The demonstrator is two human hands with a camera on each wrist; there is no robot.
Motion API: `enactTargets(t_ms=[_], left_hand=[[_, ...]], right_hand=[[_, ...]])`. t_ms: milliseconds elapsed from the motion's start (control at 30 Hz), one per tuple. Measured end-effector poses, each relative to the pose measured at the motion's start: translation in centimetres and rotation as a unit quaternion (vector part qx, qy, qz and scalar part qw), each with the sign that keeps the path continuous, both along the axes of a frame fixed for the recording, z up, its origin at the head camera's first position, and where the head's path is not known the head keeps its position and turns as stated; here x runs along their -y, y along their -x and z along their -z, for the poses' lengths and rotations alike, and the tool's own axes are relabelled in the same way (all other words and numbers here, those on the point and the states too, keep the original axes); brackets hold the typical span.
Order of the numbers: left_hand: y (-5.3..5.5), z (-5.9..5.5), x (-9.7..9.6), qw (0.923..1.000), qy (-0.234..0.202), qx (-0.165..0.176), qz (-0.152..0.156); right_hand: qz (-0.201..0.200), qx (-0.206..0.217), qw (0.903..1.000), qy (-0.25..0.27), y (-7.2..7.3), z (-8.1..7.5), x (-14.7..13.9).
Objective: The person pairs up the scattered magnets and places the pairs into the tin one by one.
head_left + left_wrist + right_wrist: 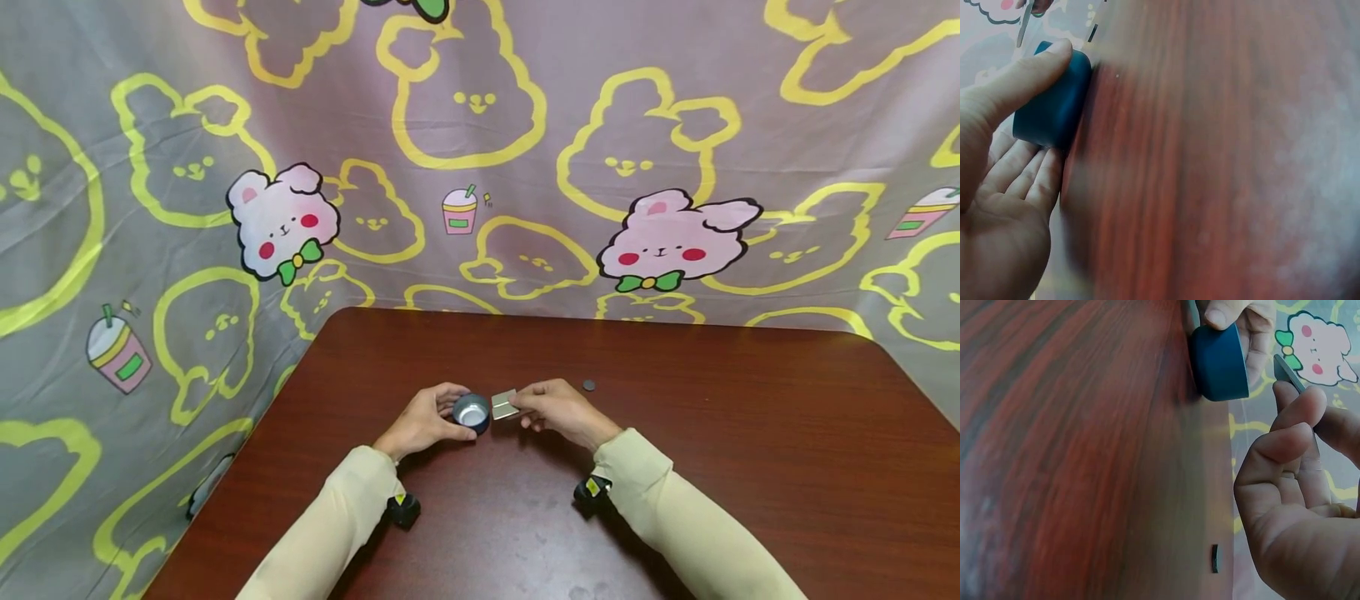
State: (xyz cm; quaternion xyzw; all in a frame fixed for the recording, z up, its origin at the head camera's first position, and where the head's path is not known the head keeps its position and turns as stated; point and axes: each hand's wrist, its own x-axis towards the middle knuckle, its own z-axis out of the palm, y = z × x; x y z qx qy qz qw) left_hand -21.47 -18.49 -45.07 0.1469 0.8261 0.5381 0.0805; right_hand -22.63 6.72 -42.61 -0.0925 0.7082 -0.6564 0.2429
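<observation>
A small round dark-blue bowl with a silvery inside stands on the table, its opening facing up. My left hand grips it from the left side, thumb on the near side and fingers on the far side. In the left wrist view the thumb lies against the blue wall of the bowl. Just right of the bowl, my right hand pinches a thin, flat, metallic-looking square piece between thumb and fingers. The right wrist view catches that piece edge-on, raised above the table and apart from the bowl.
A small dark disc lies on the brown wooden table, beyond the right hand. Patterned cloth hangs behind the table and along its left side. Both wrists carry a small black device.
</observation>
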Motion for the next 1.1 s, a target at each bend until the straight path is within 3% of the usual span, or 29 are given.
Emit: enactTargets(t_ms=[700, 1100], left_hand=[[0.0, -0.2, -0.2, 0.9995, -0.007, 0.03, -0.009], [0.1, -0.1, -0.2, 0.9996, -0.002, 0.028, -0.009]], right_hand=[[0.005, 0.009, 0.9999, 0.006, 0.5, 0.0, 2.7], [0.002, 0.007, 0.9999, -0.012, 0.5, 0.0, 3.8]])
